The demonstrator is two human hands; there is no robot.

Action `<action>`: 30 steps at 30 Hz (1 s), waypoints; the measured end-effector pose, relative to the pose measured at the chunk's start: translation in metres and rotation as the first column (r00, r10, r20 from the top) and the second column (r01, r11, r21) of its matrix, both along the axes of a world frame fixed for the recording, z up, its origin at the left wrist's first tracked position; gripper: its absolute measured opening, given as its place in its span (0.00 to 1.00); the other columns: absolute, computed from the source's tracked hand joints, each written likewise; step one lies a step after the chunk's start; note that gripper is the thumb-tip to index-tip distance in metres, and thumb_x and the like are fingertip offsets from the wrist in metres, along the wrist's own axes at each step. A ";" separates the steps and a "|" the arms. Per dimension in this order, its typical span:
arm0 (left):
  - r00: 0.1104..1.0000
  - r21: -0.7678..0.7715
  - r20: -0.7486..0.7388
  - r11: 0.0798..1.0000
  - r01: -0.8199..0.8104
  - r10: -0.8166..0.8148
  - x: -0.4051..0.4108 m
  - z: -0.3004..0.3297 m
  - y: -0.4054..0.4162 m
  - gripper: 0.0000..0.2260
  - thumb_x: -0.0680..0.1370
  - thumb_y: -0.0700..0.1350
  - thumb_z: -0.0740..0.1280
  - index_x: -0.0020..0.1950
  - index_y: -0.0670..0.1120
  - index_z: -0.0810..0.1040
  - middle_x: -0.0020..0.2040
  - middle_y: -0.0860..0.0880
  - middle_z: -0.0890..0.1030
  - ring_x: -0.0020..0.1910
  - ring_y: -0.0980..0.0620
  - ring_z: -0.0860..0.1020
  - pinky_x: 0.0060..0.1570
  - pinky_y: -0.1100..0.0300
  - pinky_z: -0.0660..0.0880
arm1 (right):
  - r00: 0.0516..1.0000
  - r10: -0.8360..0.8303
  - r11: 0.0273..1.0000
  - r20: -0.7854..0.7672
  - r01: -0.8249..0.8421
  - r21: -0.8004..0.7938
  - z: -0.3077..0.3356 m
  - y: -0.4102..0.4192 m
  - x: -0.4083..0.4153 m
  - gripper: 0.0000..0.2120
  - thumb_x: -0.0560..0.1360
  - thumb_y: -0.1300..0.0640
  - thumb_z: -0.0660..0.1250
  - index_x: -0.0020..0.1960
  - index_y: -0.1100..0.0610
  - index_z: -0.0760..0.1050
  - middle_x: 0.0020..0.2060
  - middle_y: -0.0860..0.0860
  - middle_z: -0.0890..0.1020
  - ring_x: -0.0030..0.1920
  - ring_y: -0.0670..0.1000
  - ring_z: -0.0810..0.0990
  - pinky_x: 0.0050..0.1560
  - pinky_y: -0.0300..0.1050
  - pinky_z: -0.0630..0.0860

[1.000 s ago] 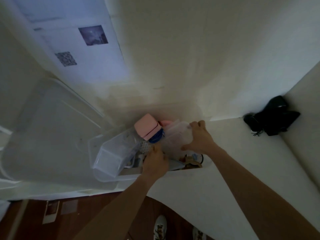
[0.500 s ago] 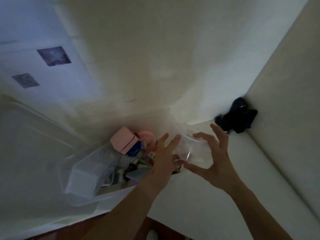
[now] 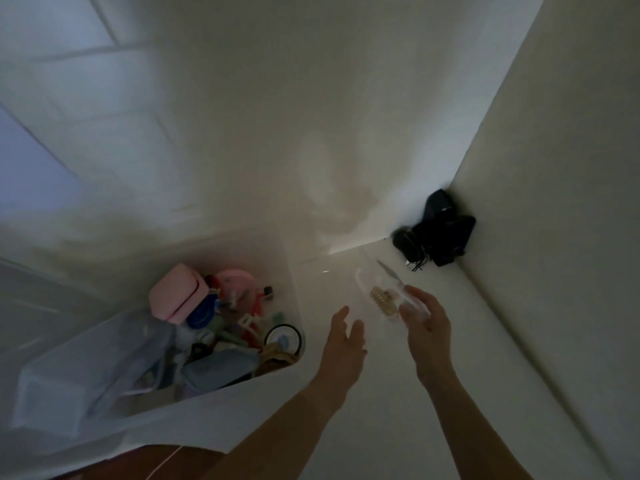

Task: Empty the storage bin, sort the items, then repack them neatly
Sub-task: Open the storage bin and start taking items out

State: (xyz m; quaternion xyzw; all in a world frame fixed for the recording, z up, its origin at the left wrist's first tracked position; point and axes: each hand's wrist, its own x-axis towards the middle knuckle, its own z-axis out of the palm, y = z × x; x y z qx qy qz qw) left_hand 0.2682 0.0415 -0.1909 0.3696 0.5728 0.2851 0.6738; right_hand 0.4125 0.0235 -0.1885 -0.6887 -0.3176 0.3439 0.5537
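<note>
The right hand (image 3: 427, 320) grips a clear container (image 3: 381, 292) over the white surface (image 3: 381, 393); the left hand (image 3: 343, 344) hovers beside it, fingers relaxed; the storage bin (image 3: 294, 289) of clutter sits left.

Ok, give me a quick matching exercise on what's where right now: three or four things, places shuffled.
Things:
1. pink box
2. clear container
3. black object
4. left hand

Places:
A. in the corner by the wall
B. in the right hand
C. in the storage bin
D. open, holding nothing, right of the bin

Pairs: 1-C, 2-B, 3-A, 4-D
</note>
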 end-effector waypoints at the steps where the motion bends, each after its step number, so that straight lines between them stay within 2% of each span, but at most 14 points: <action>1: 0.998 -0.030 -0.059 0.999 -0.010 0.009 0.002 -0.009 0.001 0.17 0.79 0.55 0.65 0.67 0.63 0.69 0.70 0.41 0.70 0.62 0.41 0.76 0.60 0.48 0.75 | 1.000 0.003 1.000 0.016 -0.003 -0.009 -0.012 0.010 0.005 0.17 0.71 0.51 0.69 0.60 0.49 0.77 0.54 0.49 0.82 0.54 0.52 0.82 0.52 0.53 0.82; 3: 0.986 -0.062 -0.167 0.998 -0.012 0.002 0.003 -0.044 0.000 0.15 0.73 0.57 0.65 0.59 0.66 0.71 0.68 0.39 0.73 0.65 0.36 0.75 0.63 0.40 0.73 | 0.999 0.004 1.000 0.037 -0.004 -0.012 -0.032 0.029 0.015 0.17 0.70 0.52 0.69 0.58 0.51 0.78 0.52 0.50 0.82 0.53 0.50 0.82 0.51 0.51 0.82; 5: 0.964 -0.075 -0.257 0.996 0.049 -0.067 0.000 -0.058 -0.001 0.16 0.76 0.53 0.64 0.63 0.63 0.70 0.68 0.40 0.73 0.65 0.35 0.74 0.64 0.39 0.73 | 0.998 0.022 0.999 0.051 -0.020 -0.043 -0.049 0.047 0.025 0.14 0.71 0.53 0.72 0.56 0.50 0.78 0.52 0.48 0.81 0.54 0.49 0.81 0.53 0.48 0.80; 8: 0.923 -0.081 -0.365 0.992 0.100 -0.123 0.000 -0.057 0.004 0.19 0.82 0.45 0.61 0.73 0.52 0.65 0.70 0.39 0.68 0.65 0.39 0.73 0.65 0.50 0.72 | 0.993 0.088 0.993 0.082 -0.081 -0.091 -0.074 0.068 0.036 0.14 0.73 0.57 0.73 0.56 0.49 0.75 0.53 0.45 0.79 0.55 0.47 0.79 0.54 0.48 0.78; 11: 0.872 -0.061 -0.454 0.983 0.175 -0.183 0.001 -0.065 0.015 0.24 0.83 0.41 0.58 0.78 0.51 0.56 0.71 0.42 0.67 0.66 0.43 0.72 0.63 0.59 0.69 | 0.971 0.179 0.981 0.157 -0.164 -0.103 -0.089 0.079 0.039 0.16 0.76 0.62 0.69 0.58 0.47 0.70 0.57 0.48 0.77 0.56 0.51 0.77 0.53 0.45 0.73; 15: 0.898 -0.015 -0.422 0.992 0.127 -0.122 0.002 -0.077 0.032 0.30 0.81 0.37 0.59 0.80 0.54 0.53 0.77 0.43 0.61 0.71 0.46 0.67 0.72 0.55 0.65 | 0.915 0.305 0.950 0.263 -0.274 -0.148 -0.098 0.092 0.043 0.19 0.75 0.65 0.68 0.61 0.49 0.69 0.56 0.49 0.77 0.52 0.51 0.78 0.45 0.38 0.70; 19: 0.930 -0.012 -0.353 0.995 0.103 -0.100 0.002 -0.085 0.047 0.31 0.82 0.36 0.59 0.80 0.53 0.50 0.76 0.50 0.60 0.70 0.48 0.68 0.70 0.52 0.67 | 0.849 0.395 0.918 0.352 -0.357 -0.172 -0.107 0.104 0.054 0.23 0.73 0.62 0.71 0.64 0.48 0.69 0.57 0.48 0.76 0.54 0.52 0.76 0.50 0.47 0.74; 21: 0.947 -0.018 -0.314 0.998 0.067 -0.070 0.003 -0.091 0.051 0.32 0.82 0.36 0.60 0.80 0.55 0.50 0.75 0.53 0.61 0.67 0.49 0.71 0.70 0.48 0.69 | 0.843 0.414 0.910 0.344 -0.371 -0.186 -0.110 0.109 0.057 0.24 0.73 0.60 0.73 0.66 0.50 0.70 0.56 0.47 0.77 0.53 0.44 0.75 0.49 0.39 0.75; 22: 0.952 -0.014 -0.301 0.998 0.058 -0.060 0.002 -0.094 0.052 0.32 0.81 0.36 0.60 0.80 0.56 0.50 0.76 0.52 0.60 0.67 0.50 0.71 0.69 0.48 0.69 | 0.846 0.429 0.903 0.316 -0.392 -0.176 -0.111 0.111 0.056 0.25 0.73 0.60 0.73 0.67 0.52 0.70 0.54 0.45 0.77 0.50 0.37 0.75 0.47 0.33 0.75; 23: 0.950 -0.006 -0.308 0.999 0.054 -0.053 0.003 -0.095 0.053 0.33 0.81 0.36 0.60 0.80 0.57 0.49 0.77 0.51 0.59 0.65 0.52 0.72 0.69 0.49 0.69 | 0.848 0.448 0.893 0.282 -0.415 -0.173 -0.112 0.113 0.055 0.25 0.73 0.61 0.74 0.68 0.54 0.70 0.53 0.40 0.77 0.49 0.34 0.76 0.48 0.32 0.75; 24: 0.949 0.009 -0.310 0.998 0.055 -0.049 0.002 -0.094 0.053 0.33 0.81 0.36 0.59 0.80 0.57 0.49 0.78 0.51 0.59 0.63 0.55 0.72 0.69 0.52 0.69 | 0.852 0.462 0.885 0.245 -0.428 -0.181 -0.116 0.113 0.055 0.26 0.72 0.62 0.74 0.68 0.54 0.70 0.53 0.36 0.77 0.49 0.34 0.77 0.51 0.38 0.77; 26: 0.947 0.053 -0.318 0.997 0.064 -0.044 0.003 -0.087 0.050 0.34 0.81 0.35 0.59 0.80 0.57 0.47 0.78 0.50 0.58 0.65 0.56 0.69 0.70 0.55 0.67 | 0.854 0.479 0.872 0.201 -0.437 -0.222 -0.118 0.112 0.057 0.30 0.72 0.63 0.74 0.70 0.48 0.69 0.55 0.37 0.77 0.52 0.40 0.79 0.57 0.51 0.78; 28: 0.942 0.076 -0.333 0.995 0.065 -0.036 0.004 -0.078 0.045 0.34 0.81 0.35 0.59 0.80 0.57 0.47 0.77 0.48 0.61 0.71 0.50 0.67 0.70 0.56 0.67 | 0.859 0.474 0.872 0.194 -0.426 -0.241 -0.116 0.107 0.056 0.35 0.69 0.61 0.74 0.70 0.41 0.66 0.60 0.45 0.76 0.59 0.50 0.77 0.61 0.58 0.77; 30: 0.950 0.063 -0.310 0.997 0.053 -0.031 0.004 -0.061 0.038 0.31 0.81 0.36 0.60 0.80 0.54 0.51 0.75 0.45 0.65 0.71 0.47 0.68 0.68 0.55 0.68 | 0.878 0.408 0.901 0.250 -0.345 -0.263 -0.105 0.098 0.050 0.38 0.67 0.59 0.74 0.71 0.38 0.64 0.64 0.51 0.73 0.62 0.55 0.74 0.62 0.62 0.75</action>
